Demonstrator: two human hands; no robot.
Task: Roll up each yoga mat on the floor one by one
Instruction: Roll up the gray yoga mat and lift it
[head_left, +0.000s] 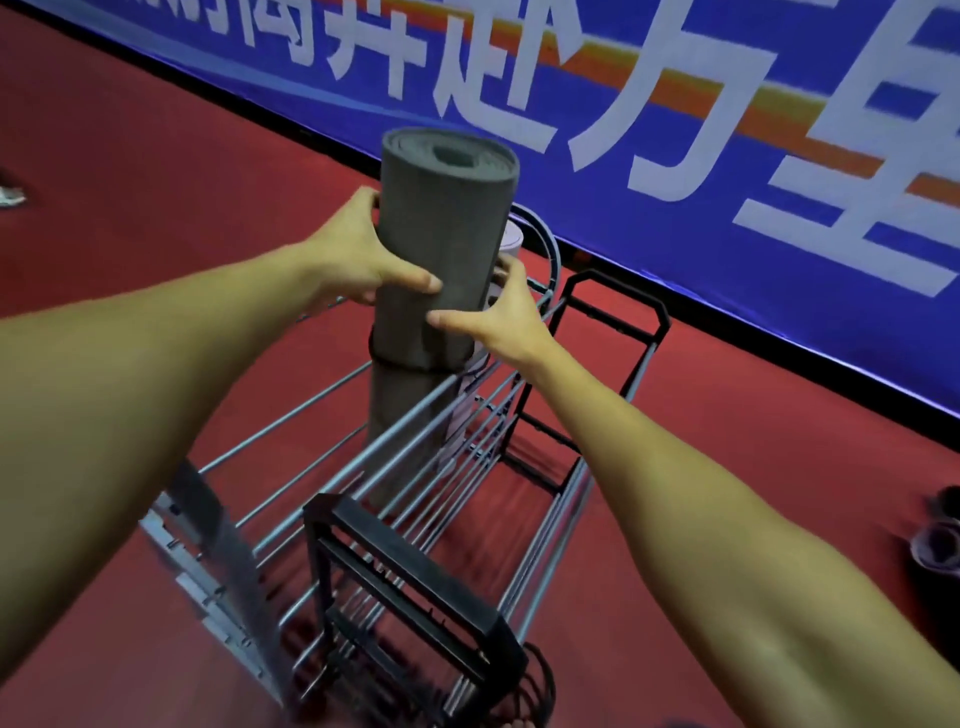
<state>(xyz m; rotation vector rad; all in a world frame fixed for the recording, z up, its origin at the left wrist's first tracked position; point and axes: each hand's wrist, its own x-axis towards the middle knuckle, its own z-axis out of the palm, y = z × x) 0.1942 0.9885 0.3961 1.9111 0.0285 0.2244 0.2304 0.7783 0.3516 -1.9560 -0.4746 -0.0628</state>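
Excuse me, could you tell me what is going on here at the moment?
A person is standing a rolled grey yoga mat upright in a metal rack on the red floor. The left hand grips the roll from one side and the right hand from the other. A dark strap circles the mat. A second, paler rolled mat stands just behind it, beside a blue banner.

Rolled grey yoga mat (441, 249), upright in rack (415, 545)
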